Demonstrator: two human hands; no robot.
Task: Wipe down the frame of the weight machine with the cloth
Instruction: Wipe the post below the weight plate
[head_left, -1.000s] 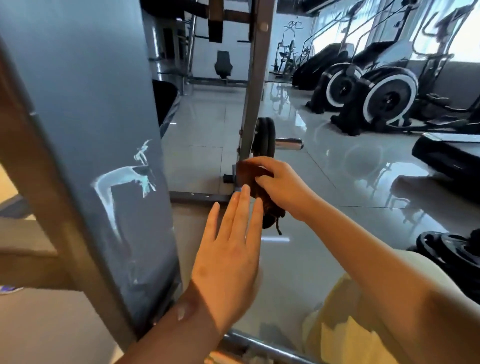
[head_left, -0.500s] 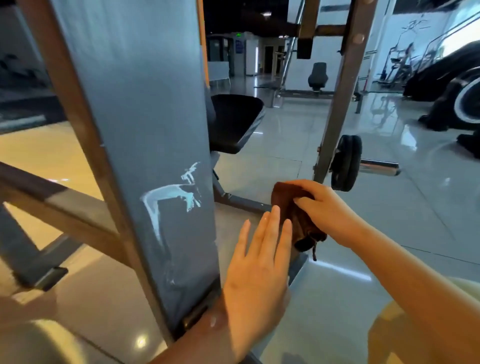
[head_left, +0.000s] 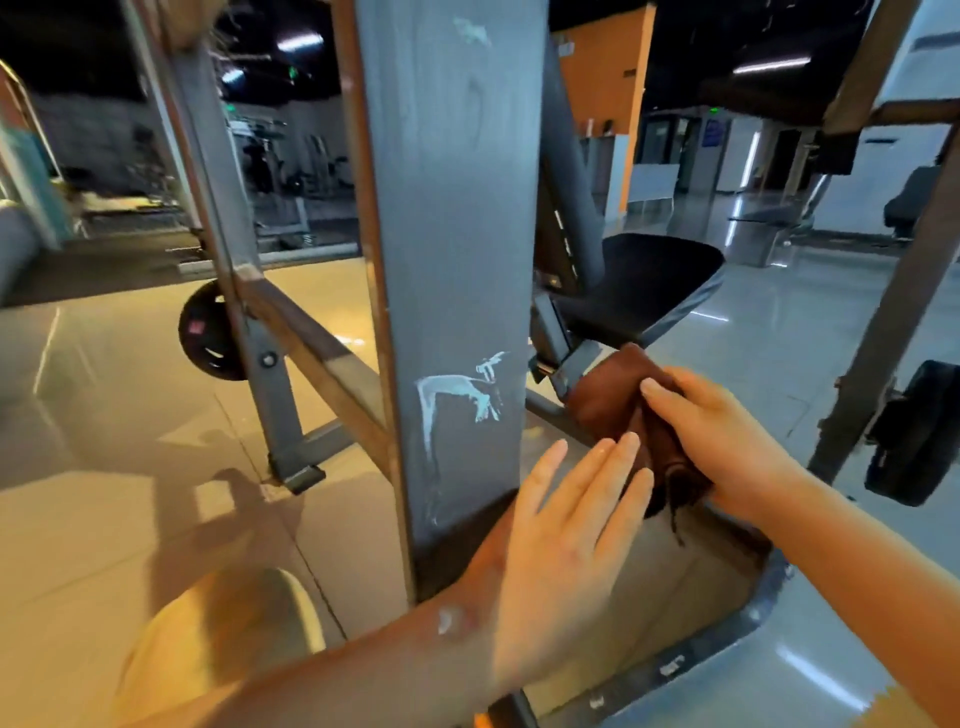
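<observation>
Sliding leftward along the machine's base, the brown cloth (head_left: 618, 400) has come away from the foot of the slanted post (head_left: 893, 322) with the weight plate (head_left: 909, 436), where it was a second ago. It now sits bunched against the grey seat bracket (head_left: 569, 358), just under the black seat pad (head_left: 639, 280) and at the end of the low frame rail (head_left: 543, 410). To my eye that stretch of rail has had its pass, and the wiping is working towards the near side of the frame.

The right hand (head_left: 727, 441) holds the cloth, its fingers (head_left: 660, 389) curled over the top of the wad and pressing it down on the metal, with a loose tail hanging below the palm.

The left hand (head_left: 566, 545) is flat and wide open, its fingers (head_left: 613, 467) straight and close together, the tips just beside the cloth. It holds nothing, and I cannot tell whether it touches the frame.

The broad grey upright (head_left: 457, 208) to its left bears a white scuff (head_left: 457, 395) and looks unwiped.
</observation>
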